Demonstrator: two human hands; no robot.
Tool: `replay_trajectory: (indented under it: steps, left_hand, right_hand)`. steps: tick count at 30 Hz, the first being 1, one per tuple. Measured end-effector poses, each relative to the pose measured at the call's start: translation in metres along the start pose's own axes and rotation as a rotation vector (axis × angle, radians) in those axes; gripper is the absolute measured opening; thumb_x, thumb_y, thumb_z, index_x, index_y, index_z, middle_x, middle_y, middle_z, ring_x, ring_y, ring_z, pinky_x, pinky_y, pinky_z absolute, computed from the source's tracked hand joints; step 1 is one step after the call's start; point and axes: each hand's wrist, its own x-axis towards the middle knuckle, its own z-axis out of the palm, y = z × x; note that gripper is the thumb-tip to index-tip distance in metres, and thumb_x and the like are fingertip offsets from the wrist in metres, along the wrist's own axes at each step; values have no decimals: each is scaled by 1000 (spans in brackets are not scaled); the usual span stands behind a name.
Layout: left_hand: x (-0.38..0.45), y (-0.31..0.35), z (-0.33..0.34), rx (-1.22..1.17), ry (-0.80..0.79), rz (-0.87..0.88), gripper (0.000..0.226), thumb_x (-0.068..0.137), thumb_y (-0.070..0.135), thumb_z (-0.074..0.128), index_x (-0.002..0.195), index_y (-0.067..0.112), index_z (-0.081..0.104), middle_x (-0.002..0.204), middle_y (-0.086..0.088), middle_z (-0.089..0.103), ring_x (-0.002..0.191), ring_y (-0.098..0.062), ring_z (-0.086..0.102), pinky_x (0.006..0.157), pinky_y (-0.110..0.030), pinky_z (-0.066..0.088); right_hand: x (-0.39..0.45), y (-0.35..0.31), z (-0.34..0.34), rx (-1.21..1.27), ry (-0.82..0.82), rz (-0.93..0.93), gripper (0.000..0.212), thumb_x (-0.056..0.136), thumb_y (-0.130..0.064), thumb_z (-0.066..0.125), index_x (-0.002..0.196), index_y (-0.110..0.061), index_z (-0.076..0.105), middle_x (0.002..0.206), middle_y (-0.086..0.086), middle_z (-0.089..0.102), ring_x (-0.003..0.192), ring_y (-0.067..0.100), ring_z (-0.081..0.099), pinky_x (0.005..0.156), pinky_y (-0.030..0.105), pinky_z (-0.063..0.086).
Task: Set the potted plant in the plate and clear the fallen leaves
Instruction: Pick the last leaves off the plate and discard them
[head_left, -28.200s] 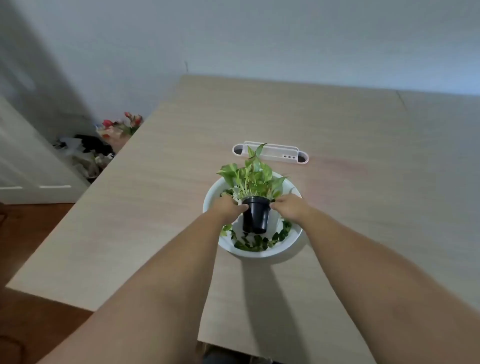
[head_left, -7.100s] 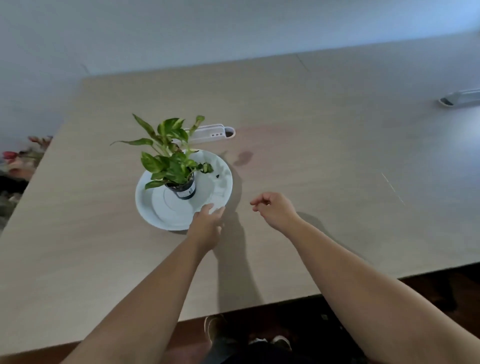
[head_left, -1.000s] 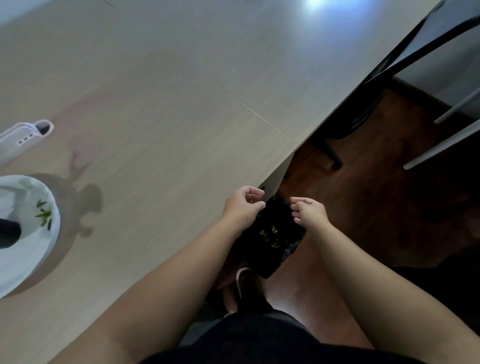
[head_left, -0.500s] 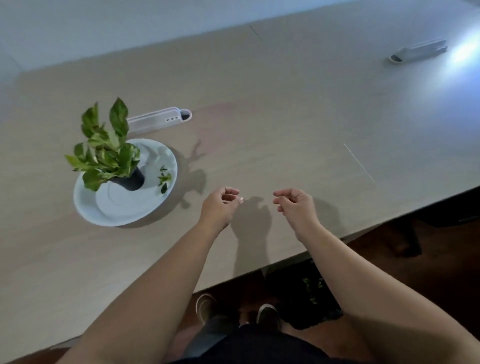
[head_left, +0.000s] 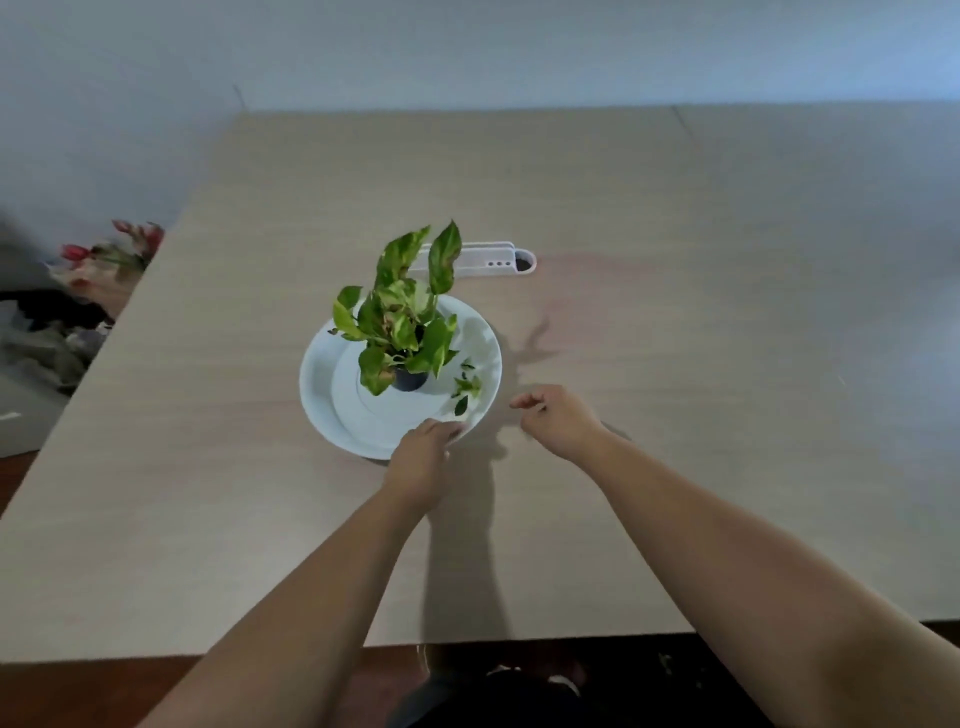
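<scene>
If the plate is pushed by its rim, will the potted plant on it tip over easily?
Probably yes. The pot looks small and narrow under tall, wide leaves, so it seems top-heavy. The plate looks smooth, so the pot may slide. The left hand at the rim should push slowly.

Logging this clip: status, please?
Left hand on plate rim, right hand empty. Pot in plate. Leaves remain; nothing blocking.

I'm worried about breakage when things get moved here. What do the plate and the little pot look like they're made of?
The plate looks like glazed ceramic: plain white, smooth, with a soft sheen and a raised inner ring, though melamine is possible. The pot looks like thin dark plastic, matte and plain like a nursery pot; leaves hide most of it, so that's a guess.
</scene>
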Motion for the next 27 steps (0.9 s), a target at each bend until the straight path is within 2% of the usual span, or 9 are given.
replay_trajectory:
  steps: [2, 4, 6, 9, 12, 15, 19, 23, 27]
  left_hand:
    - [-4, -9, -8, -16, -9, 51, 47, 84, -2, 52, 126, 17, 63, 119, -10, 65, 111, -28, 60, 93, -32, 45]
    - [-9, -21, -15, 29, -43, 102, 47, 84, -1, 52, 125, 20, 63, 120, -6, 65, 111, -26, 60, 93, -31, 45]
    - [-14, -38, -23, 64, -74, 150, 49, 83, -2, 52, 123, 22, 64, 121, -2, 67, 111, -25, 61, 95, -31, 45]
    - [-21, -65, -39, 78, -77, 169, 45, 83, 1, 53, 118, 24, 68, 121, 4, 69, 112, -20, 62, 95, -27, 44]
    - [-24, -85, -59, 75, -72, 142, 47, 80, -1, 51, 117, 23, 69, 122, 5, 69, 115, -19, 59, 96, -28, 44]
    - [-18, -100, -72, 122, -76, 98, 57, 74, -8, 46, 115, 24, 69, 120, 5, 69, 113, -21, 57, 95, -30, 44]
    - [-8, -119, -77, 112, -63, 54, 54, 76, -8, 44, 106, 27, 71, 111, 5, 70, 111, -22, 58, 93, -33, 47]
    - [2, -123, -78, 99, -39, 18, 46, 79, -3, 43, 98, 27, 72, 108, 6, 70, 109, -23, 57, 90, -31, 47]
    - [16, -98, -70, 124, -82, 42, 40, 87, 6, 42, 113, 25, 67, 118, 0, 65, 112, -25, 55, 94, -36, 46]
  right_hand:
    - [17, -12, 6, -124, -40, -51, 37, 83, -11, 50, 115, -22, 67, 100, 3, 64, 82, 18, 58, 65, 24, 44]
    - [36, -16, 13, -341, -54, -159, 41, 82, -11, 50, 118, -24, 66, 114, 3, 66, 102, 22, 60, 81, 28, 48]
    - [50, -18, 21, -691, -84, -285, 43, 84, -17, 49, 122, -30, 62, 136, -2, 55, 126, 22, 47, 104, 35, 39]
    - [54, -17, 29, -961, -172, -381, 44, 88, -22, 48, 130, -34, 56, 148, -7, 41, 139, 22, 29, 114, 39, 27]
    - [43, -12, 42, -890, -172, -476, 43, 87, -19, 50, 127, -30, 60, 136, -5, 53, 135, 22, 37, 115, 33, 24]
    - [32, -11, 58, -752, -138, -487, 40, 85, -16, 53, 123, -25, 65, 124, 2, 60, 124, 27, 49, 109, 37, 35]
    - [19, -14, 75, -746, -132, -444, 42, 89, -20, 47, 127, -32, 59, 124, -2, 57, 121, 22, 47, 105, 35, 38]
    - [11, -12, 83, -670, -123, -387, 41, 92, -19, 45, 130, -28, 58, 129, -3, 55, 123, 19, 45, 106, 29, 36]
    - [9, -12, 86, -584, -84, -355, 38, 91, -15, 47, 123, -22, 64, 125, 0, 60, 120, 20, 50, 103, 25, 36]
